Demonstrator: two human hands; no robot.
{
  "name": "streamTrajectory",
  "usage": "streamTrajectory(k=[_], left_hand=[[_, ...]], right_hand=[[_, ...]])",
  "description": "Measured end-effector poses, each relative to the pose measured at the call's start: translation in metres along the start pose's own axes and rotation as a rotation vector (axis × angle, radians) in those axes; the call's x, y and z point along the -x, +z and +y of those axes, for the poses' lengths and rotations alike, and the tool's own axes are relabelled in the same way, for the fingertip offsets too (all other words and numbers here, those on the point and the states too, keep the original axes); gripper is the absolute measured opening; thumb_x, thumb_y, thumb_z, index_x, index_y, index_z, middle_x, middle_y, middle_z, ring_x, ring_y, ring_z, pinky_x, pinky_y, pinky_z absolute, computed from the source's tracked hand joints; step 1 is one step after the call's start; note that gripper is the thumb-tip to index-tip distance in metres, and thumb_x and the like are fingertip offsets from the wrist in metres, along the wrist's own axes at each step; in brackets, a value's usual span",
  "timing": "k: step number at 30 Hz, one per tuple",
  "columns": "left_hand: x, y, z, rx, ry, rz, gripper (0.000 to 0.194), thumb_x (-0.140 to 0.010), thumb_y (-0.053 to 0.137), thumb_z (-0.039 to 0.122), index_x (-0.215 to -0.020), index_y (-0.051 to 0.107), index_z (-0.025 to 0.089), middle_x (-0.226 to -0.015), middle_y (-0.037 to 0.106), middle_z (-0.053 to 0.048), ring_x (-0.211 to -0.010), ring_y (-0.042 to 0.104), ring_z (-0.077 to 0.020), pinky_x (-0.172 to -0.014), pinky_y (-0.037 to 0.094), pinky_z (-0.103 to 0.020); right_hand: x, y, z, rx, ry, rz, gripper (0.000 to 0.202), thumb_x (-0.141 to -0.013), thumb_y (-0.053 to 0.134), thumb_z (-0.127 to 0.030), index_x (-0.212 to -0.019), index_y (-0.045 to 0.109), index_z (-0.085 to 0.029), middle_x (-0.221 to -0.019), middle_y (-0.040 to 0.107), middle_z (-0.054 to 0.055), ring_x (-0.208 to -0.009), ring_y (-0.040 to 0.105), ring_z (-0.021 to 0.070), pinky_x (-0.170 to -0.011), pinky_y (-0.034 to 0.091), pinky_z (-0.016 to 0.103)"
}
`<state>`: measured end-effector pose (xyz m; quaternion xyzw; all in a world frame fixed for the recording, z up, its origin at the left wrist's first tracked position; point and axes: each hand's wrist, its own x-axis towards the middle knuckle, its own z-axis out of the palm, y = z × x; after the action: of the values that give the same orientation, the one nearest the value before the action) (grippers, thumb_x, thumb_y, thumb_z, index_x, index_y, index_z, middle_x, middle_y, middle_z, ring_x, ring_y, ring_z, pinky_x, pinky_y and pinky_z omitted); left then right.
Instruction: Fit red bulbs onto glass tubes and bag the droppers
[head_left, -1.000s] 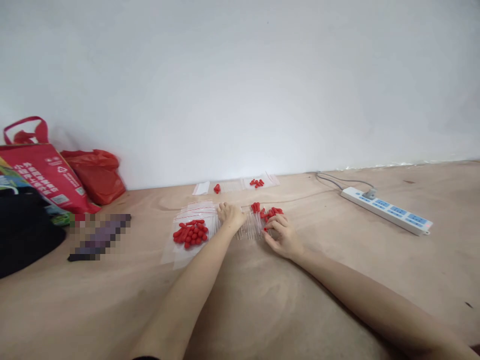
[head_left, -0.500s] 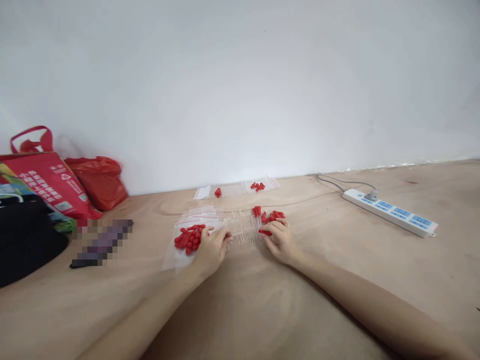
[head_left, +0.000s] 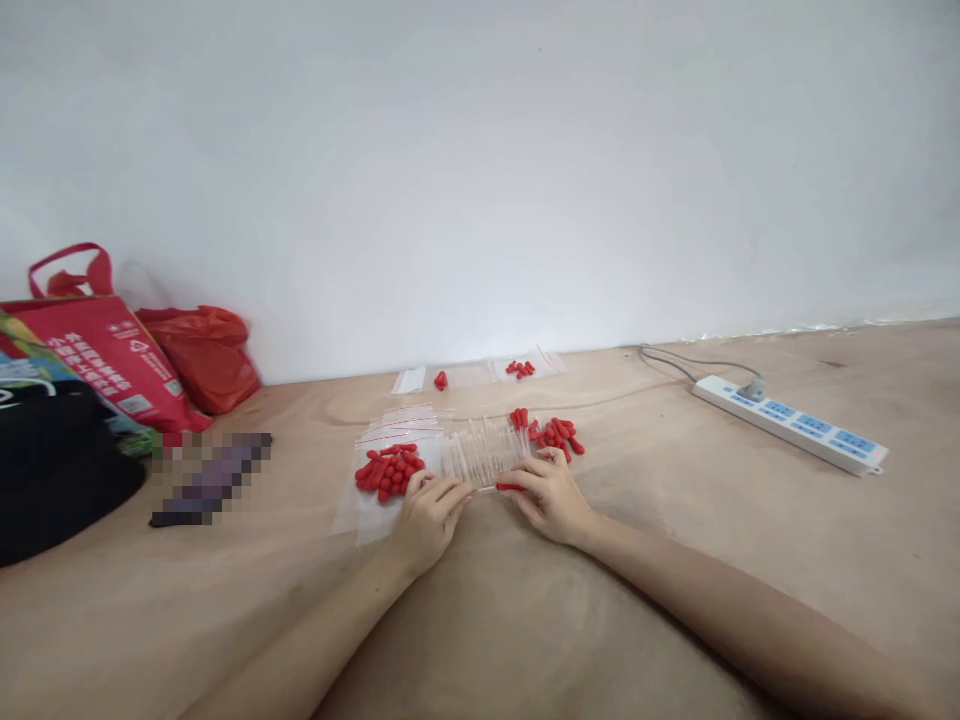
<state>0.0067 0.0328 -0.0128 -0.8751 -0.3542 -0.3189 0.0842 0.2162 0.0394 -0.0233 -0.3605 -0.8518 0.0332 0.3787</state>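
Left hand is bent low, its thumb and fingertips closed on one end of a slim, clear stick. By the right hand, thumb and fingers likewise pressed together, a small, red, elongated piece is gripped, and the stick's other end is pointed at it; whether the two are joined cannot be told. Both bare forearms are stretched over a light brown wooden table.

Just beyond the fingertips, a row of slim, clear rods is laid side by side. To its left, near the left hand, a heap of red, round-ended pieces is borne by overlapping clear plastic bags with red lines across their far ends. Just beyond the right hand, a loose group of red, knobbed pieces is spread.

Well to the left, a flat, dark purple object is obscured by blocky blurring, and a soft black item is set beside it. On the right, a long white power strip with blue sockets is placed. Farther back, a red printed bag and a glossy red plastic bag are stood near the white wall, before which a folded white sheet is laid.
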Motion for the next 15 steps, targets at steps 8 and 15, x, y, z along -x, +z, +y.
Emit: streamTrajectory(k=[8, 15], left_hand=[[0.0019, 0.0012, -0.0022, -0.013, 0.023, -0.008, 0.025, -0.088, 0.037, 0.015, -0.097, 0.059, 0.021, -0.076, 0.065, -0.001, -0.066, 0.056, -0.0120, -0.075, 0.030, -0.032], [0.0010, 0.0026, -0.0039, 0.009, 0.082, -0.004, 0.027, -0.089, 0.035, 0.017, -0.098, 0.060, 0.021, -0.074, 0.064, -0.001, -0.064, 0.053, -0.0108, -0.072, 0.031, -0.030]], right_hand=[[0.0006, 0.0047, 0.0022, -0.113, -0.032, 0.017, 0.014, -0.082, 0.050, -0.023, -0.092, 0.060, -0.020, -0.083, 0.063, 0.004, -0.078, 0.055, 0.0147, -0.079, 0.033, 0.034], [0.0007, 0.0072, 0.0039, -0.128, -0.082, 0.031, 0.015, -0.085, 0.045, -0.022, -0.088, 0.059, -0.019, -0.081, 0.064, 0.004, -0.074, 0.055, 0.0127, -0.074, 0.036, 0.030]])
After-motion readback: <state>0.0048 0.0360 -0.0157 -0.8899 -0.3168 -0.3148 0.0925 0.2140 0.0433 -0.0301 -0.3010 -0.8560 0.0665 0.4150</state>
